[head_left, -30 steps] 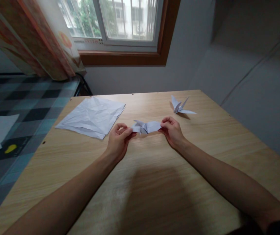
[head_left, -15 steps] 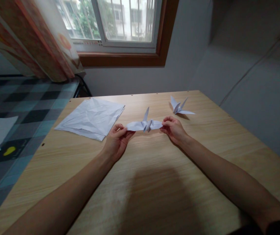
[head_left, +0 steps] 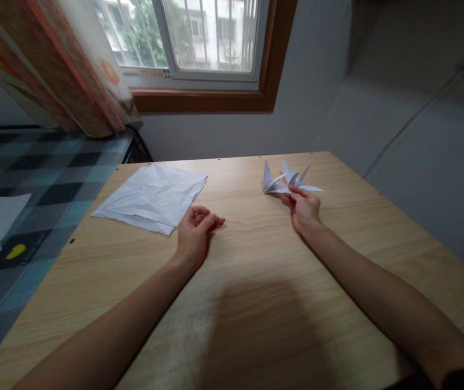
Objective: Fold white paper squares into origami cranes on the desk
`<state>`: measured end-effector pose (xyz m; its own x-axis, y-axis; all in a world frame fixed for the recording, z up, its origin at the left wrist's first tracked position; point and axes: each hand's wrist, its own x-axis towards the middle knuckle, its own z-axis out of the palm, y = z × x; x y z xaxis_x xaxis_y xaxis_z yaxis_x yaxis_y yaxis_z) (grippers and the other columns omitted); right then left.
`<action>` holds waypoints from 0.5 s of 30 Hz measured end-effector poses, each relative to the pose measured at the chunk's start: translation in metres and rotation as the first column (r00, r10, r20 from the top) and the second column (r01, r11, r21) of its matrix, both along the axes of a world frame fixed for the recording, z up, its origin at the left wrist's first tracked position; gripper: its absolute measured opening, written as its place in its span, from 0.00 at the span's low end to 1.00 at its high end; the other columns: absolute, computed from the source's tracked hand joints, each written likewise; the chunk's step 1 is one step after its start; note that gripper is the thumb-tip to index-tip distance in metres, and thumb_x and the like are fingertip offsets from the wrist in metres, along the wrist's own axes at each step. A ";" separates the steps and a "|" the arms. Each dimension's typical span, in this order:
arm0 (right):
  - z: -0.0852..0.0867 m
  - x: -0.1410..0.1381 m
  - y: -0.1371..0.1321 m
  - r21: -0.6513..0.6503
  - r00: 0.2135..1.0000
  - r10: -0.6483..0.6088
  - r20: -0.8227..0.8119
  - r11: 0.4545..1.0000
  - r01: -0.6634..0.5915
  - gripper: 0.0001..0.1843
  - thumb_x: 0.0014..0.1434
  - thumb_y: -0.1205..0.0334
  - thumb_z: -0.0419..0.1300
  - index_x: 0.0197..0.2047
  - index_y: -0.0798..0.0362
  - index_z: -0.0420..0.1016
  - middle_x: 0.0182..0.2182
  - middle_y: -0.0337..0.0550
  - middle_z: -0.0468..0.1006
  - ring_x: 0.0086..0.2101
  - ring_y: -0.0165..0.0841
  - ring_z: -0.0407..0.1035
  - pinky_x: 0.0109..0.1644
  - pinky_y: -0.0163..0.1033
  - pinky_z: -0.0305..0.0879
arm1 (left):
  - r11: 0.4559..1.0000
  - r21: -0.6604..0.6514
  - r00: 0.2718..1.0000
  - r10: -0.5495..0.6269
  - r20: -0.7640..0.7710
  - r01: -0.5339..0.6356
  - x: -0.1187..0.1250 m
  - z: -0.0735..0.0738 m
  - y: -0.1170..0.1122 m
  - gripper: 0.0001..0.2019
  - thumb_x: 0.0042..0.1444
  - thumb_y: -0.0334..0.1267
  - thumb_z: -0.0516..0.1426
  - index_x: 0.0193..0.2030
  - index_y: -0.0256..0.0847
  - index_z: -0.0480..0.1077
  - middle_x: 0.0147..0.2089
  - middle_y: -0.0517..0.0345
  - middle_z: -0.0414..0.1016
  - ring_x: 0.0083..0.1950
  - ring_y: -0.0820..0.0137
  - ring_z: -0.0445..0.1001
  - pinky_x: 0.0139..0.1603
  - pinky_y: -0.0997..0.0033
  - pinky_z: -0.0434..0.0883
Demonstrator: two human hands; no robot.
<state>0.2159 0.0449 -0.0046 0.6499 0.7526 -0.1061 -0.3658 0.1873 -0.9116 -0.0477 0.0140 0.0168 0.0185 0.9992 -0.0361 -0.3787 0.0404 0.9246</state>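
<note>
My right hand (head_left: 305, 210) pinches one wing of a white folded paper crane (head_left: 270, 187) at the back right of the wooden table. Just behind it stands a second paper crane (head_left: 292, 176), its wings spread. The two overlap from here, and I cannot tell whether they touch. My left hand (head_left: 197, 230) rests near the table's middle with fingers curled together, nothing showing in them. Close to its left lies a stack of creased white paper sheets (head_left: 150, 192).
The wooden table (head_left: 248, 254) has its far edge below a window (head_left: 211, 38). To the left is a checked cloth surface (head_left: 65, 195) with white paper (head_left: 2, 222) on it. A curtain (head_left: 81, 70) hangs at the back left, and a cable (head_left: 410, 119) runs along the right wall.
The held crane has moved right and back in my right hand, beside the other crane. My left hand has let go of its wing and stayed about where it was.
</note>
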 end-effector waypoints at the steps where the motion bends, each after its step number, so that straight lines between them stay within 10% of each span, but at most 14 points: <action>1: -0.002 0.003 0.002 0.007 1.000 -0.031 0.000 0.999 0.031 0.11 0.39 0.73 0.61 0.30 0.54 0.75 0.24 0.34 0.75 0.23 0.23 0.69 0.26 0.26 0.70 | 1.000 0.022 1.000 0.006 -0.027 -0.006 0.001 -0.001 -0.001 0.18 0.41 0.36 0.67 0.35 0.41 0.63 0.26 0.66 0.73 0.29 0.72 0.77 0.41 0.68 0.75; 5: -0.006 0.007 0.006 0.028 0.997 -0.074 0.012 0.997 0.074 0.16 0.39 0.72 0.63 0.35 0.53 0.76 0.28 0.34 0.77 0.25 0.23 0.70 0.27 0.26 0.69 | 0.979 0.185 0.962 0.132 -0.238 -0.088 0.000 -0.002 -0.001 0.13 0.45 0.39 0.64 0.35 0.41 0.65 0.31 0.63 0.72 0.34 0.70 0.75 0.41 0.68 0.72; 8: -0.005 0.004 0.004 0.053 0.997 -0.013 0.079 0.999 0.009 0.20 0.41 0.68 0.65 0.41 0.52 0.75 0.30 0.33 0.76 0.25 0.23 0.69 0.27 0.27 0.67 | 0.927 0.353 0.793 0.310 -0.524 -0.129 -0.012 0.000 0.007 0.10 0.50 0.40 0.61 0.38 0.41 0.68 0.40 0.56 0.74 0.43 0.65 0.74 0.49 0.62 0.71; 11: -0.003 -0.001 0.000 0.075 0.987 0.042 0.153 0.996 -0.054 0.23 0.40 0.64 0.65 0.44 0.50 0.73 0.28 0.30 0.73 0.24 0.22 0.66 0.25 0.27 0.62 | 0.878 0.479 0.419 0.433 -0.798 0.006 -0.031 0.003 0.021 0.17 0.49 0.42 0.63 0.46 0.41 0.70 0.53 0.47 0.72 0.58 0.53 0.68 0.62 0.51 0.63; 15: -0.002 -0.008 -0.008 0.079 0.987 0.026 0.158 0.996 -0.039 0.26 0.39 0.63 0.65 0.44 0.49 0.67 0.25 0.27 0.68 0.21 0.22 0.60 0.23 0.28 0.57 | 0.935 0.339 -0.112 0.350 -0.930 0.108 -0.050 0.009 0.032 0.28 0.52 0.53 0.61 0.55 0.36 0.68 0.64 0.31 0.64 0.65 0.37 0.60 0.61 0.39 0.60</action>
